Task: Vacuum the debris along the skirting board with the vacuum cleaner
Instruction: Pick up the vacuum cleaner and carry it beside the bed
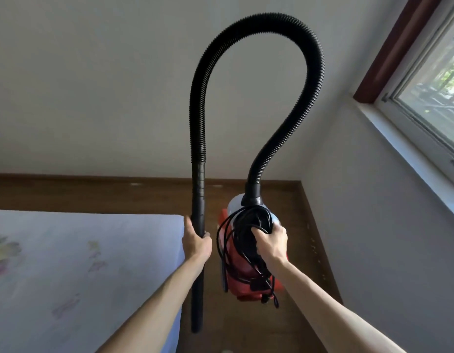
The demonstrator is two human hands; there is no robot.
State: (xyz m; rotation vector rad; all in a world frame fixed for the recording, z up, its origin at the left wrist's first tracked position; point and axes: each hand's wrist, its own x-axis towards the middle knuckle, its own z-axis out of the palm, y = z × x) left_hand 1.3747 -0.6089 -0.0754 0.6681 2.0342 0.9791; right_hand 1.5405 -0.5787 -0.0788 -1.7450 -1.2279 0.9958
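- Vacuum cleaner, red, hangs above the wooden floor beside the bed.
- Right hand grips its top and the bundled cord.
- Left hand grips the black tube; the hose loops overhead.

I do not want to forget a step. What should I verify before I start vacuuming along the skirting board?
1. Left hand grips the tube: ok.
2. Right hand holds the vacuum body: ok.
3. Power cord unwound: not ok, it is coiled on the body.
4. Hose without kinks: ok, one smooth arch.
5. Debris located: ok, specks lie beside the right skirting board.
6. Wall socket found: cannot tell, none in view.
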